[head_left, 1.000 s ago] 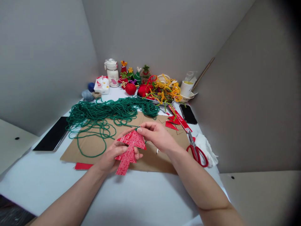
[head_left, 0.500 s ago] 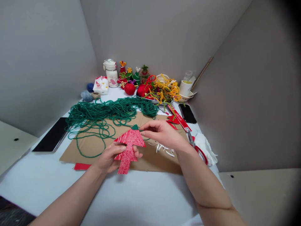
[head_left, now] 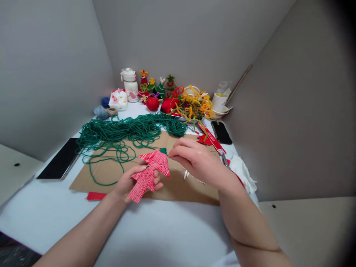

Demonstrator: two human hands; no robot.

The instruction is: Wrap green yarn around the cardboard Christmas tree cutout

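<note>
A red-and-white patterned tree-shaped cutout [head_left: 151, 171] is gripped in my left hand [head_left: 130, 181], thumb across its front and fingers behind. It tilts with its tip toward the upper right, and green yarn wraps the tip [head_left: 163, 151]. Beside that tip, my right hand [head_left: 194, 159] is closed in a pinch on a green yarn strand at the cutout's right. Another strand runs left from the tip toward the big loose heap of green yarn [head_left: 130, 128]. Both hands are above a brown cardboard sheet [head_left: 178, 189].
White paper scraps [head_left: 187, 173], scissors [head_left: 226, 161] and a red strip [head_left: 213, 139] lie to the right. Two dark-screened devices, a tablet [head_left: 59, 158] and a phone [head_left: 221, 132], flank the work. A tray of yellow yarn [head_left: 198, 104], red yarn balls, small decorated trees and a white bottle [head_left: 130, 85] stand behind.
The cutout has turned clockwise, its base swinging left and its tip shifting slightly right. My right hand has moved a little to the right, still pinching the yarn.
</note>
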